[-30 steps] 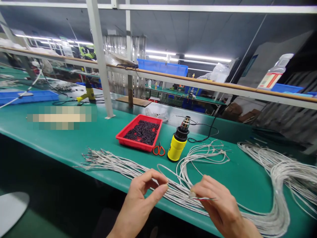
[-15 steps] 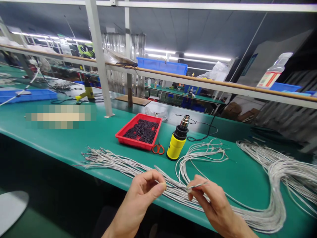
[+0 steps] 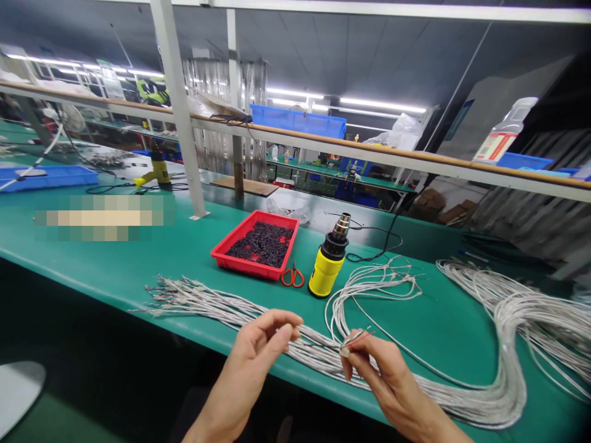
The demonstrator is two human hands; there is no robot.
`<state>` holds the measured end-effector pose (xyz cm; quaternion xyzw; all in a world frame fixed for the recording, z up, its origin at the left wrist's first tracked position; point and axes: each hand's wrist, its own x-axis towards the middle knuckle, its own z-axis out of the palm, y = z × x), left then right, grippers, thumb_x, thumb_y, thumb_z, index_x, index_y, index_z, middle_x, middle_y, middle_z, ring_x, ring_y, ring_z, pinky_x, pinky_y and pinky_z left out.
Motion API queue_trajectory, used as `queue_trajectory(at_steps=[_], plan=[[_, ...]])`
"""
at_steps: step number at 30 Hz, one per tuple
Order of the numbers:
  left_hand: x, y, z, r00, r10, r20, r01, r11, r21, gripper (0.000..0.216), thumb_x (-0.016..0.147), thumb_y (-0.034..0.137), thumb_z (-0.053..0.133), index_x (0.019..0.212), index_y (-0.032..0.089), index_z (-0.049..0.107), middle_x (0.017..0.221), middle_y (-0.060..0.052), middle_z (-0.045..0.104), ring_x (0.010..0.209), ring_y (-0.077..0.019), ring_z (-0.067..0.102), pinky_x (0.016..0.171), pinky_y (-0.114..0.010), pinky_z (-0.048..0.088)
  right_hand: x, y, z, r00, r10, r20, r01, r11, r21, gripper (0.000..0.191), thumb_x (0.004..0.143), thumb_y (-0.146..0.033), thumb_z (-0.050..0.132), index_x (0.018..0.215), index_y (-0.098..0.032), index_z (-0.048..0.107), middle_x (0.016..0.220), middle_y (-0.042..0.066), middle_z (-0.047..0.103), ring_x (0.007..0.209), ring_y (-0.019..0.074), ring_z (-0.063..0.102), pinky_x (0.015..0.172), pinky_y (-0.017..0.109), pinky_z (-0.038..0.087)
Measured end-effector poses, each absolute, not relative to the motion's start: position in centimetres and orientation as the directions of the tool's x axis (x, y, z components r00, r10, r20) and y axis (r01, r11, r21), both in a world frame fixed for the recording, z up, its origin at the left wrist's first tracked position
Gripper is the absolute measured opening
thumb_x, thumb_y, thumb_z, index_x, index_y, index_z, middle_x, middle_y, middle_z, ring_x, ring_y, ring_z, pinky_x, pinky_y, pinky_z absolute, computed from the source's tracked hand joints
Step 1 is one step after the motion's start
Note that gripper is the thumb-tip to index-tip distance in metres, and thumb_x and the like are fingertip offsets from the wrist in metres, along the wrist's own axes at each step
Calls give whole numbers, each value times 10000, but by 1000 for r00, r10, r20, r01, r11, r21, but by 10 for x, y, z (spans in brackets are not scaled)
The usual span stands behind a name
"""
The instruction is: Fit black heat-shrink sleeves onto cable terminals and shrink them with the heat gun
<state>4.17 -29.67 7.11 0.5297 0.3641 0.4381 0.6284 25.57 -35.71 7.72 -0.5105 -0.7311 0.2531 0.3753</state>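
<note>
My right hand (image 3: pixel 381 366) pinches the end of a white cable, where thin red, black and white wires (image 3: pixel 362 335) stick out past the fingertips. To its left, my left hand (image 3: pixel 263 344) is curled with thumb and fingertips close together; whatever they hold, if anything, is too small to make out. Both hands are above a long bundle of white cables (image 3: pixel 221 307) along the bench's front edge. The bundle's stripped ends (image 3: pixel 168 289) lie at the left, and its other part curves round at the right.
On the green bench (image 3: pixel 152 252) stand a red tray (image 3: pixel 221 258) of small black pieces, orange-handled scissors (image 3: pixel 292 277) and an upright yellow heat gun (image 3: pixel 325 271). More white cables (image 3: pixel 489 295) lie right. A shelf (image 3: pixel 388 154) carries a bottle (image 3: pixel 505 132) and a blue bin (image 3: pixel 298 121).
My left hand has shifted slightly left and up, away from my right hand. The right hand has turned a little, and its coloured wires now point more upward. The whole view has shifted slightly.
</note>
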Motion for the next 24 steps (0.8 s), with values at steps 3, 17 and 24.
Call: queue_trajectory(at_steps=[3,17,24], plan=[[39,-296,72,299,953,54,-110,-22,994,238,867,390,536,1001,223,640,933,-19,658,905,-161,586,844,-250,438,254,-358,79,-193,940,282,547,341,-764,155,969,-248,444,857,-238,551,755,-26,599,724,118,564,736,225,408],[34,-299,83,412,873,261,133,-341,931,110,863,275,572,824,253,673,811,31,649,786,-119,601,747,-234,461,255,-355,79,-207,938,278,511,346,-787,132,973,-225,442,893,-233,546,757,-31,592,711,105,545,735,218,393],[32,-299,83,430,854,292,205,-408,890,151,888,259,528,767,222,610,771,30,620,753,-119,584,713,-243,452,257,-357,77,-221,934,280,550,357,-755,121,973,-224,433,927,-243,543,758,-28,589,715,119,541,725,235,387]])
